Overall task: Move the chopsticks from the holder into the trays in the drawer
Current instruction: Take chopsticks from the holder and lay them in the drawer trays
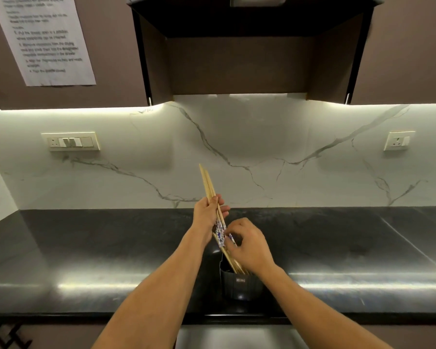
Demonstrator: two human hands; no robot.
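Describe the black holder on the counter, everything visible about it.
The holder is a small black cup, glossy like plastic, with a small pale label on its front. It stands upright on the dark counter near the front edge. A few wooden chopsticks lean inside it, slanting up to the left. The right hand hovers over its rim, hiding part of the opening.

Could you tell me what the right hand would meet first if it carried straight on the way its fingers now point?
Probably the patterned chopsticks held in the left hand: the right hand curls its fingers leftward at them and already seems to touch their decorated ends, though depth is unclear.
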